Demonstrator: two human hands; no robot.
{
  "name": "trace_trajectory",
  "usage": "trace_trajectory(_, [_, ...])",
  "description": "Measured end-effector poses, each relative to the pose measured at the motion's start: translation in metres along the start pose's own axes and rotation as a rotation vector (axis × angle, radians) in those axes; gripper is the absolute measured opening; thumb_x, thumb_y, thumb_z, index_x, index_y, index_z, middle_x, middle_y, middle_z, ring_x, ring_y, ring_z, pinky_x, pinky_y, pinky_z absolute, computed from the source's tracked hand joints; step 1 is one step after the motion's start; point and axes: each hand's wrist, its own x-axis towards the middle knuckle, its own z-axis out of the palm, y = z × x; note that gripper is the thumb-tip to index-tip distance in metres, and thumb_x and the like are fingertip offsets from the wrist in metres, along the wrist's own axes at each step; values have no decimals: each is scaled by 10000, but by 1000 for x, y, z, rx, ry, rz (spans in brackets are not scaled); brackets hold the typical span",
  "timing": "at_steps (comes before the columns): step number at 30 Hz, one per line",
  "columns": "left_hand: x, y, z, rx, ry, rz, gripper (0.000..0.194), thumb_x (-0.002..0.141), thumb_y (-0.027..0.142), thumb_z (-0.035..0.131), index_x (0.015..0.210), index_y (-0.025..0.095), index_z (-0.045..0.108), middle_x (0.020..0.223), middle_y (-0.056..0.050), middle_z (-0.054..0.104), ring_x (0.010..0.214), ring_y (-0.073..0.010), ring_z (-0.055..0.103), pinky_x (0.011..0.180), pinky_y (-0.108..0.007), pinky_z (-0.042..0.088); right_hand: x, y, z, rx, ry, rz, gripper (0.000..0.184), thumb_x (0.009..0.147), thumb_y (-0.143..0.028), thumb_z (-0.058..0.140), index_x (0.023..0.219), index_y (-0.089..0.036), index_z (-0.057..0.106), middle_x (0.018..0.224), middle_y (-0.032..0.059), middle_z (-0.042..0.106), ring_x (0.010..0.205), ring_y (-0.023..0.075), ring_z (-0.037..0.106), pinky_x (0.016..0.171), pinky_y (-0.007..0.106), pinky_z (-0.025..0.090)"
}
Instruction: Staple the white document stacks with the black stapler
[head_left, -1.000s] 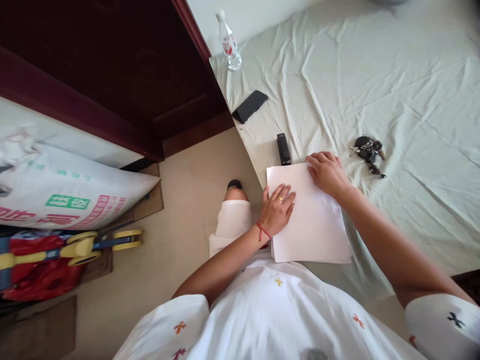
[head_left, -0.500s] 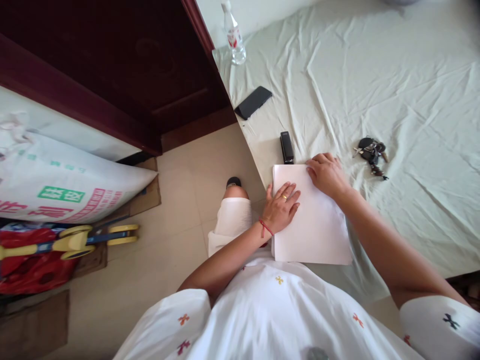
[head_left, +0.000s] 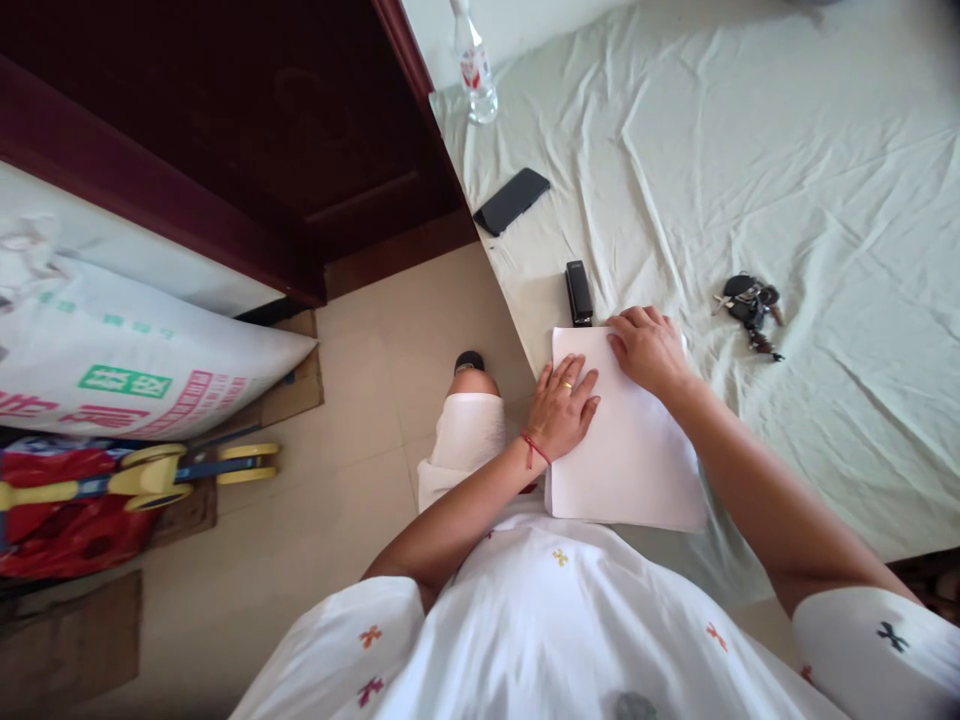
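Note:
A stack of white paper [head_left: 622,470] lies at the near edge of the cloth-covered table, close against my shirt. My left hand [head_left: 564,408], with a ring and a red string bracelet, rests flat on the stack's left side, fingers spread. At the top right corner, my right hand [head_left: 646,348] has its fingers curled over the far edge and its thumb on the paper. How many sheets it grips is hidden. Just beyond the top left edge of the paper sits a black stapler [head_left: 578,292].
Farther along the table's left edge are a black phone [head_left: 513,200] and a clear plastic bottle [head_left: 477,70]. A bunch of keys [head_left: 751,308] lies to the right. On the floor at left are a large printed sack [head_left: 172,350] and a yellow scooter [head_left: 150,478].
My right hand has slid slightly left along the far edge of the paper. My left hand stays flat in place. The whole view has shifted a little.

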Motion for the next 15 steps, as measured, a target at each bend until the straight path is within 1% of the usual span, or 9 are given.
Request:
trace_trajectory(3, [1, 0, -1, 1, -13, 9, 510, 1079, 375, 408, 1487, 137, 600, 1649, -195, 489, 1569, -330, 414, 1296, -588, 316, 0, -4, -1, -3, -21, -17, 393, 1053, -298, 426, 1256, -192, 744, 1247, 159, 698, 1148, 348, 546, 928, 467, 416])
trace_trajectory(6, [1, -1, -2, 0, -24, 23, 506, 1080, 374, 403, 1490, 147, 595, 1652, -196, 484, 1576, -326, 404, 1296, -596, 311, 1, -8, -2, -26, -35, -1, 405, 1056, -305, 407, 1229, -188, 754, 1185, 171, 702, 1117, 356, 544, 908, 477, 411])
trace_trajectory(8, [0, -3, -1, -8, -8, 36, 500, 1082, 370, 395, 1483, 148, 596, 1647, -192, 491, 1568, -330, 413, 1293, -598, 314, 3, -9, -2, -40, -24, 26, 414, 1049, -333, 417, 1232, -178, 755, 1154, 187, 702, 1086, 367, 541, 890, 492, 406])
trace_trajectory(10, [-1, -5, 2, -30, 42, 45, 498, 1084, 365, 389, 1474, 134, 595, 1644, -197, 490, 1564, -340, 413, 1287, -580, 331, 6, -8, -3, -33, -17, 57, 416, 1040, -377, 439, 1196, -175, 767, 1103, 191, 713, 1071, 372, 539, 885, 501, 404])
trace_trajectory(12, [-1, -9, 6, -79, 126, 40, 505, 1084, 363, 386, 1480, 105, 565, 1645, -217, 472, 1579, -334, 384, 1293, -540, 338, 9, -4, -5, 7, -40, 63, 397, 1034, -401, 456, 1096, -192, 788, 1044, 173, 727, 1087, 372, 541, 894, 504, 404])
trace_trajectory(14, [-1, -12, 9, -151, 232, -6, 555, 1081, 394, 403, 1520, 64, 480, 1639, -254, 451, 1592, -309, 357, 1304, -494, 333, 10, 1, -11, 91, -78, 22, 370, 1029, -390, 468, 1003, -211, 791, 1006, 149, 737, 1116, 364, 550, 906, 497, 407])
trace_trajectory(15, [-1, -14, 10, -187, 284, -51, 607, 1073, 434, 427, 1540, 46, 429, 1630, -277, 442, 1591, -303, 355, 1306, -483, 330, 11, 4, -16, 148, -87, -14, 359, 1028, -384, 474, 980, -216, 789, 998, 139, 738, 1124, 356, 558, 911, 490, 412])
